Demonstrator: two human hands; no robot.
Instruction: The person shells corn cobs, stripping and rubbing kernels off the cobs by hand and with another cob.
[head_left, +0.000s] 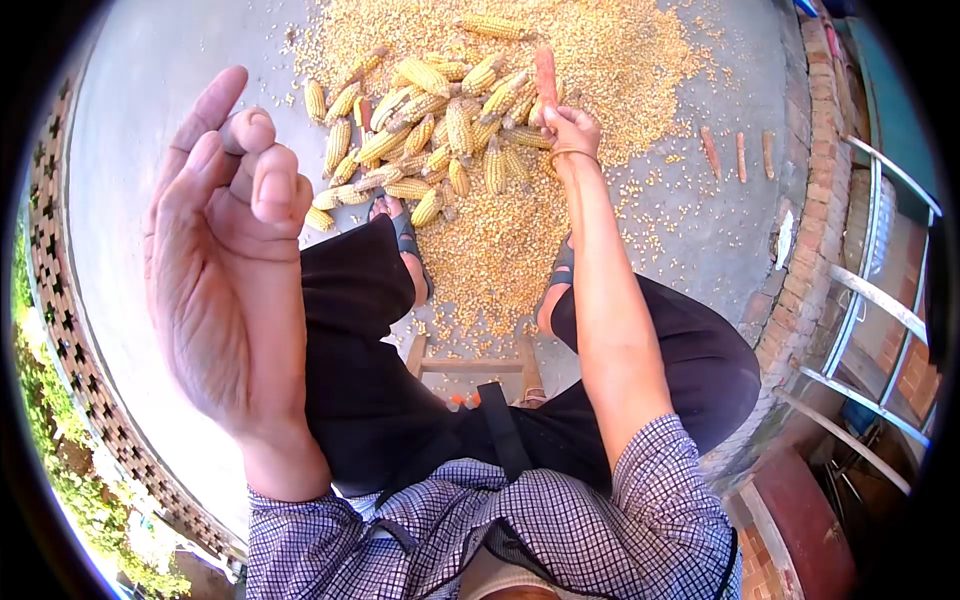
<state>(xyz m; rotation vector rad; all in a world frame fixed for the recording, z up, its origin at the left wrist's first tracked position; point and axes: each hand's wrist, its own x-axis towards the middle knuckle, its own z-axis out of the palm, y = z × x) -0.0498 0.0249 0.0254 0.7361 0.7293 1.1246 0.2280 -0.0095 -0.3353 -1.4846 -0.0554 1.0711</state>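
Close to the camera, my left hand (235, 260) is raised palm up, its fingers loosely bent and apart with nothing visible in them. My right hand (572, 135) is stretched forward, closed around the lower end of a bare reddish corn cob (545, 75). That cob points away from me, over a spread of loose yellow kernels (620, 60). Just left of it lies a heap of unshelled corn ears (458, 130), several with dry brown tips. A partly bare red cob (362, 112) shows at the heap's left side.
Three bare cobs, one of them a slanted cob (711, 153), lie apart on the grey floor (180, 60) at right. Kernels reach between my sandaled feet, by a wooden stool (470, 365). A low brick edge (800, 270) and a metal ladder-like frame (880, 300) stand right.
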